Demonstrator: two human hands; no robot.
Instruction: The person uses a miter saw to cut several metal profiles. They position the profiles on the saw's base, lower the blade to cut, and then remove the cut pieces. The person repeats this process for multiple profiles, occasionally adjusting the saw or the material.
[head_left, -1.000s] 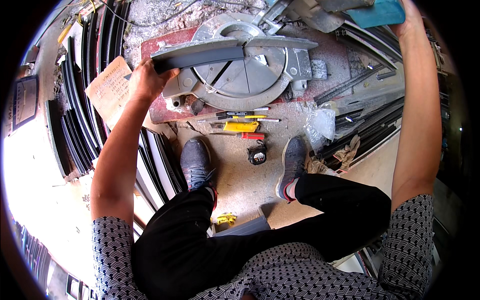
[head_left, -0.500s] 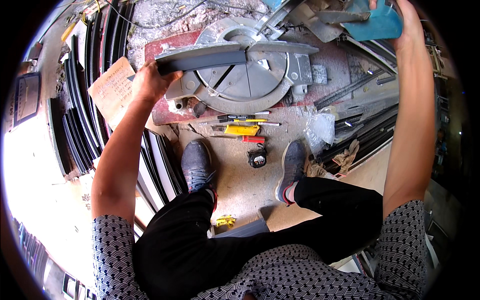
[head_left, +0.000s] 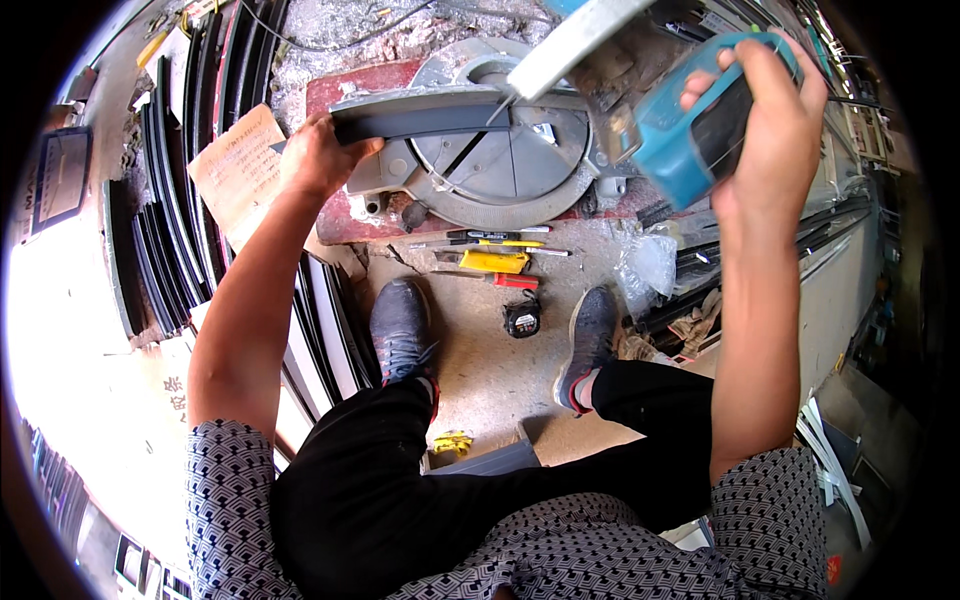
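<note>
With its fingers wrapped round the left end, my left hand presses a dark grey profile strip against the fence of a mitre saw. The strip lies across the left part of the saw's round grey table. My right hand grips the teal handle of the saw head, which is raised to the right of the strip. Motion smears the saw's guard; the blade cannot be made out clearly. A sheet of brown cardboard with handwriting lies beside my left wrist.
On the floor between saw and shoes lie a yellow utility knife, a red-handled screwdriver, pens and a black tape measure. Long dark strips line the left; more strips and crumpled clear plastic lie at right.
My right hand has pulled the saw head down and towards me, from the upper edge of the view. My left hand keeps its hold on the strip.
</note>
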